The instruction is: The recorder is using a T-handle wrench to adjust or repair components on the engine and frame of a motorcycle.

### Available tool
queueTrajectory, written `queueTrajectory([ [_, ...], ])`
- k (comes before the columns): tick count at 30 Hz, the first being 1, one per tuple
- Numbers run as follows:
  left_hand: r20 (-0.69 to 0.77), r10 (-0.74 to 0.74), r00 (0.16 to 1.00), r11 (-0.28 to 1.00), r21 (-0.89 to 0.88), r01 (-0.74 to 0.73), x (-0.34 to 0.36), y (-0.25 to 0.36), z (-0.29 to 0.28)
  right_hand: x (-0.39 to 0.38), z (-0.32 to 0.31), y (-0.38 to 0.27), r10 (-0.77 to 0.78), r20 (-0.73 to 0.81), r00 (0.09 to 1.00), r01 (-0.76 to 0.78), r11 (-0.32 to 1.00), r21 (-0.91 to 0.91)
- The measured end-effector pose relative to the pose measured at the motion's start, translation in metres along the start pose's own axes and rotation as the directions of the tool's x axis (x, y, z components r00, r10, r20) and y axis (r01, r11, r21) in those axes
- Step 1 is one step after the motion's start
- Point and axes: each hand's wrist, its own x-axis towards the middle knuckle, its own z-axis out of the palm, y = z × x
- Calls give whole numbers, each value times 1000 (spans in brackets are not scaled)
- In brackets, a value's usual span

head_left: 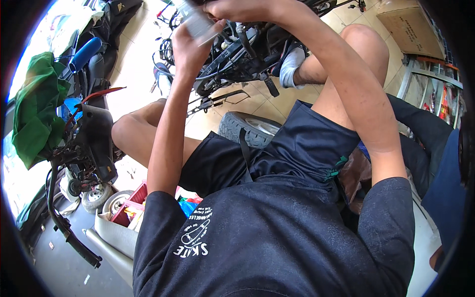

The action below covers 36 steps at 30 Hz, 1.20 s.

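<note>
At the top of the head view, my left hand (189, 48) is closed round a pale grey object (199, 24), smeared by motion, so its kind is not clear. My right hand (236, 10) is up against it from the right with curled fingers, and what they pinch is hidden. Just beyond and below my hands is a stripped-down motorbike frame (232, 59) with black tubes and loose wiring. It lies between my feet on the tiled floor.
A small wheel with a tyre (242, 129) lies between my knees. On the left are a green cloth (37, 111), a blue cylinder (85, 54), a black handlebar (74, 242) and a red crate (131, 205). At right stand a cardboard box (411, 29) and a metal rack (435, 84); someone's blue-clothed side (443, 198) shows there.
</note>
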Motion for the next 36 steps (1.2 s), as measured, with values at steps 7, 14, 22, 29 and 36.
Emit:
queueTrajectory([
  [7,-112,-9,994,983,179,29,-2,-2,1,3,19,25,-59,-126,990,48,995,-84],
  [14,-32,86,996,992,100,-82,0,-8,1,1,4,16,3,51,999,-9,994,107],
  [22,15,46,999,997,54,-46,-2,-1,9,-5,3,5,-38,-130,991,10,978,-207],
  [29,-11,-42,999,995,93,43,7,-14,-4,-2,12,14,-138,-59,989,127,980,-155],
  [36,130,15,991,999,-50,-9,10,-20,-9,-4,18,-3,18,-66,998,-33,974,-222],
])
